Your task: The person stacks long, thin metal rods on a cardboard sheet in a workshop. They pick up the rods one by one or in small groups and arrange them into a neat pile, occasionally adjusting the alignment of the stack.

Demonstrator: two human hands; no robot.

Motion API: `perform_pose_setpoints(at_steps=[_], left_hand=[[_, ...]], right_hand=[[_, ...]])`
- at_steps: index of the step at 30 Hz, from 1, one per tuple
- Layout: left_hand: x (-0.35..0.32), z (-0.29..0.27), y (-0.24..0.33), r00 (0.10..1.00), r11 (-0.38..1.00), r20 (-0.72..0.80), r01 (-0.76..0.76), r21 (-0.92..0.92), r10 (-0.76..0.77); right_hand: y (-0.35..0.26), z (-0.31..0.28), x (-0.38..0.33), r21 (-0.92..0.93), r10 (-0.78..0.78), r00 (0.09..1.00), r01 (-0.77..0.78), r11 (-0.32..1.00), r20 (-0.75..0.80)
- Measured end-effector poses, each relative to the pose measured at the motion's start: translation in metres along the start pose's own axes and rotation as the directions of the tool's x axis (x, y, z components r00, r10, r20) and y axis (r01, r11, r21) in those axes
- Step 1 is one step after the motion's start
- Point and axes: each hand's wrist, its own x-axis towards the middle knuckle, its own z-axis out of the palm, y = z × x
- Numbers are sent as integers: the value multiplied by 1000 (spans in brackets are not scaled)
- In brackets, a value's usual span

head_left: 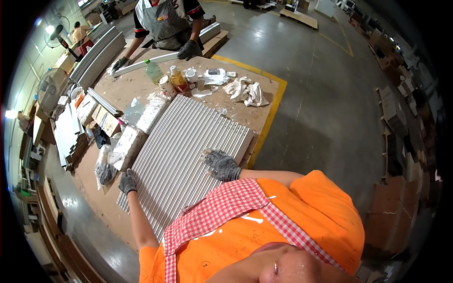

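A wide layer of silvery-white ribbed metal strips (181,141), laid side by side, covers the near part of the worktable in front of me. My right hand (222,165), in a grey knit glove with worn pale fingertips, rests on top near the right ends, fingers apart. At the left ends of the strips is my left hand (127,182), gloved too. It touches their edge with its fingers stretched out, some partly hidden. Neither hand holds anything loose.
White wrapped blocks (128,147) and a plastic bag (105,165) border the strips on the left. Behind stand a green bottle (153,70), an amber bottle (178,79) and crumpled cloths (245,91). Across the table (264,85), a person's gloved hands touch a long white bar (148,64).
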Motion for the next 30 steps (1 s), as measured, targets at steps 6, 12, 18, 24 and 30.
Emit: perform_pose_setpoints(at_steps=[6, 12, 18, 24, 30], left_hand=[[-40, 5, 19, 992, 994, -119, -20, 109, 33], [-44, 0, 26, 997, 978, -13, -67, 200, 71], [-33, -13, 48, 983, 987, 117, -151, 61, 143], [-2, 10, 79, 958, 956, 153, -209, -204, 243], [2, 47, 106, 934, 929, -12, -354, 111, 357]], right_hand=[[-2, -6, -9, 84, -30, 999, 34, 996, -41], [8, 1, -11, 203, -157, 983, 173, 964, -93], [20, -6, -32, -743, -371, 843, 525, 414, 389], [15, 1, -51, -914, -263, 876, 379, -144, 404], [1, -20, -37, -891, -346, 845, 451, 54, 407]])
